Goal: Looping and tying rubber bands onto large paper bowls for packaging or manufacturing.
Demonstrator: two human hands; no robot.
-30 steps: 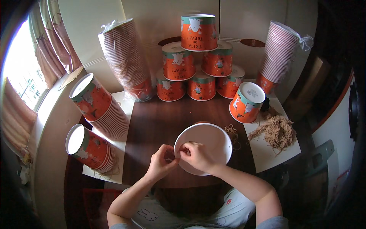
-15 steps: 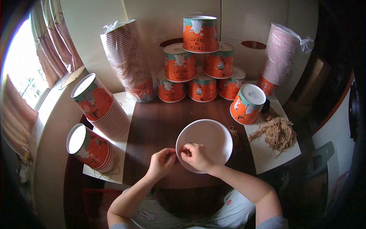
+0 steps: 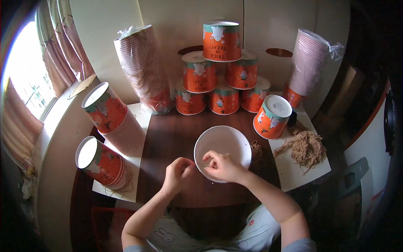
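Observation:
In front of me a paper bucket (image 3: 226, 140) stands on the table, its round white mouth and inside turned toward me. My right hand (image 3: 224, 166) reaches over its near rim, index finger and thumb apart inside the opening, with nothing visible between them. Just outside the left rim, my left hand (image 3: 179, 171) is closed in a pinch. Whatever it may hold is too small to make out. Some loose brown twine (image 3: 256, 150) lies against the bucket's right side.
Upturned orange-and-green buckets form a pyramid (image 3: 224, 101) at the back. Plastic-wrapped bucket stacks (image 3: 140, 63) flank it. Two more bucket stacks (image 3: 105, 168) stand at left. At right, a single upturned bucket (image 3: 270, 122) and a twine heap (image 3: 308, 147) rest on a white board (image 3: 294, 174).
My right hand has lifted slightly off the left rim and its fingers have spread. The bucket has shifted a little and tilts differently. My left hand stays close to the rim.

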